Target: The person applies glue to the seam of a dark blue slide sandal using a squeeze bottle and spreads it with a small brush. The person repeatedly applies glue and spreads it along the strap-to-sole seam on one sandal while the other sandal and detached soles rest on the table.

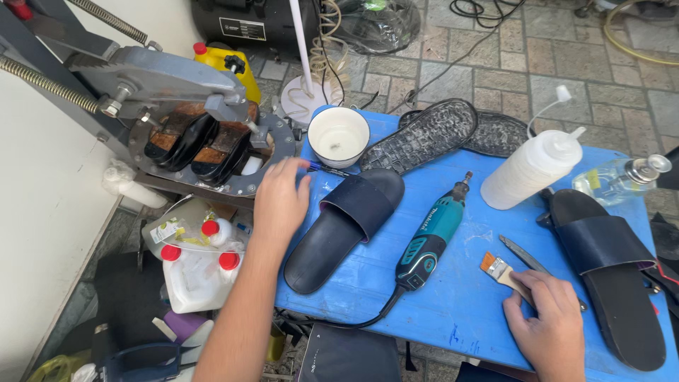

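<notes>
My left hand point(279, 200) hovers with fingers spread at the left edge of the blue table point(453, 297), beside a dark slide sandal point(346, 225) and below a white bowl point(339, 136). It holds nothing. My right hand point(550, 322) rests near the table's front, closed on the handle of a small flat brush point(497, 267) with orange bristles. A teal rotary tool point(430, 237) with a black cord lies between my hands. A second dark slide sandal point(612, 272) lies at the right.
Two black treaded soles point(453, 134) lie at the table's back. A white squeeze bottle point(534, 166), a clear bottle point(622, 178) and a thin metal blade point(522, 253) sit at the right. A metal press point(198, 131) holding shoes stands left, over white jugs point(194, 272).
</notes>
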